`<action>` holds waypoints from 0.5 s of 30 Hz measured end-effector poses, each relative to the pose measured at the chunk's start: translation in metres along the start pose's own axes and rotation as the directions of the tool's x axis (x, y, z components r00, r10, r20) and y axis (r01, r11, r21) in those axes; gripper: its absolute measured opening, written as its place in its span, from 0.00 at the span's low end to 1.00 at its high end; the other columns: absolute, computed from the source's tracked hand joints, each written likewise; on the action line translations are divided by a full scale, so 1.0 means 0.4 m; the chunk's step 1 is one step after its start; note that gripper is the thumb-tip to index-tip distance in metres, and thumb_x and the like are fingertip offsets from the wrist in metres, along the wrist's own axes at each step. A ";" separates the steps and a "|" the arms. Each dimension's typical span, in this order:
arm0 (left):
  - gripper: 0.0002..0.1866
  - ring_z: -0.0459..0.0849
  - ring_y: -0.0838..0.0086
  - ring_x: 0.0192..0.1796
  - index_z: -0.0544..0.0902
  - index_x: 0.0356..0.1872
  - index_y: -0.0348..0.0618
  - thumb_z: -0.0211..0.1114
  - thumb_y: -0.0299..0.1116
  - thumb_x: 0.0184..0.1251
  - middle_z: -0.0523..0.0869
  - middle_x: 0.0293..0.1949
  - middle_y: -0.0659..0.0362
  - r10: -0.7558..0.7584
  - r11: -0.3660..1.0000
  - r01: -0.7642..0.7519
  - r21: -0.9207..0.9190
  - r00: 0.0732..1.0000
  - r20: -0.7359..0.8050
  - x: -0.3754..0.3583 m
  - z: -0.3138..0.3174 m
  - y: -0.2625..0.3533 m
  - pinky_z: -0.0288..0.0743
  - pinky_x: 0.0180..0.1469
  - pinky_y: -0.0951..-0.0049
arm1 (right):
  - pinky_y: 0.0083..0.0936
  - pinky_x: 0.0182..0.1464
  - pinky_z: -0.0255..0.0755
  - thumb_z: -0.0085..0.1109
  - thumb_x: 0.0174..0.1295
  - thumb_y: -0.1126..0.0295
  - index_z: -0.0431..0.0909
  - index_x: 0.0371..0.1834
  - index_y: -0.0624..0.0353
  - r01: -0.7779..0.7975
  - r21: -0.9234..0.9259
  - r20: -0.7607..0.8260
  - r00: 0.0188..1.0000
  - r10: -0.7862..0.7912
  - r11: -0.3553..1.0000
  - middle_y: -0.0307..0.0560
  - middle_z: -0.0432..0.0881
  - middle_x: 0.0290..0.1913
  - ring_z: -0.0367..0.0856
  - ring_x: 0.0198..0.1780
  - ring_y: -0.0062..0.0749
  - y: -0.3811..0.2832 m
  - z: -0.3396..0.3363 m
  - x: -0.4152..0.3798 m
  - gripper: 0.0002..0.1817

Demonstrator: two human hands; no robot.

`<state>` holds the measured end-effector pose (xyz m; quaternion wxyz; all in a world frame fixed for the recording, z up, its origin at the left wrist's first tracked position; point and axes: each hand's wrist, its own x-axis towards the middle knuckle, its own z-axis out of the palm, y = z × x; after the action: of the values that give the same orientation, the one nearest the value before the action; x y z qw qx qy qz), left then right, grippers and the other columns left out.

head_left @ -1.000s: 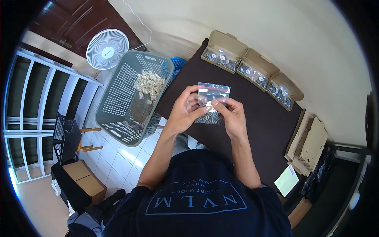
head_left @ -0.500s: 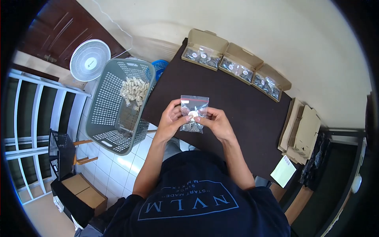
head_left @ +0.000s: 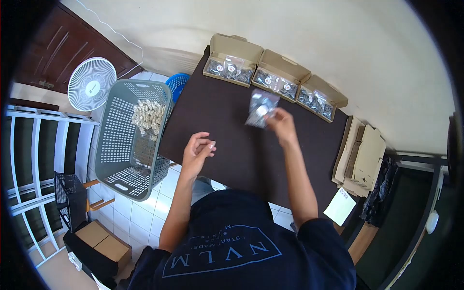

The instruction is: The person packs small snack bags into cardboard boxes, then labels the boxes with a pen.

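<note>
My right hand (head_left: 281, 124) pinches the lower right side of a clear zip bag (head_left: 261, 107) with a round white label and dark contents I cannot make out. It holds the bag over the dark table, just in front of the cardboard boxes. My left hand (head_left: 197, 151) is above the table's near left part, fingers curved and apart, with nothing in it. Three open cardboard boxes, a left box (head_left: 228, 72), a middle box (head_left: 275, 83) and a right box (head_left: 316, 100), stand along the far edge and contain similar labelled bags.
The dark brown table (head_left: 222, 116) fills the middle. Left of it stands a grey-green laundry basket (head_left: 108, 145) with beige packets inside, near a white fan (head_left: 92, 84) and a blue basket (head_left: 178, 84). Folded cardboard (head_left: 365, 159) and a pale green paper (head_left: 340, 207) lie at the right.
The zip bag has moved from between both hands near my body toward the boxes, in my right hand. My left hand has let go of it and drawn slightly left.
</note>
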<state>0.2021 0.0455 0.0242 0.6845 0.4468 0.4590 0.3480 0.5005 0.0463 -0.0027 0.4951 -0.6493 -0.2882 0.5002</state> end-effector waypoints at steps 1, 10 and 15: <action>0.18 0.83 0.74 0.45 0.73 0.57 0.39 0.64 0.28 0.68 0.82 0.43 0.56 -0.028 0.999 0.029 0.032 0.999 -0.033 0.003 -0.013 0.001 0.79 0.44 0.75 | 0.20 0.33 0.73 0.67 0.57 0.77 0.82 0.38 0.58 0.019 -0.012 -0.115 0.993 -0.021 1.000 0.36 0.82 0.33 0.79 0.33 0.19 0.000 -0.034 0.063 0.06; 0.12 0.84 0.76 0.42 0.79 0.50 0.40 0.63 0.35 0.71 0.84 0.41 0.59 -0.127 0.977 0.159 0.143 0.970 -0.208 -0.004 -0.120 -0.024 0.78 0.42 0.78 | 0.26 0.30 0.74 0.72 0.54 0.70 0.83 0.37 0.65 -0.230 -0.340 -0.393 0.916 0.084 0.912 0.45 0.84 0.31 0.81 0.28 0.28 0.060 -0.197 0.481 0.11; 0.13 0.84 0.76 0.42 0.79 0.50 0.41 0.62 0.36 0.71 0.84 0.40 0.59 -0.162 0.962 0.208 0.176 0.956 -0.244 -0.012 -0.147 -0.037 0.78 0.41 0.78 | 0.34 0.36 0.76 0.74 0.51 0.67 0.81 0.37 0.66 -0.245 -0.592 -0.490 0.866 -0.101 0.768 0.50 0.83 0.27 0.84 0.29 0.42 0.112 -0.192 0.553 0.16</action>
<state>0.1463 0.0532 0.0014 0.6087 0.4253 0.6070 0.2831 0.6407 0.1959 -0.1244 0.2820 -0.8943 -0.2775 0.2089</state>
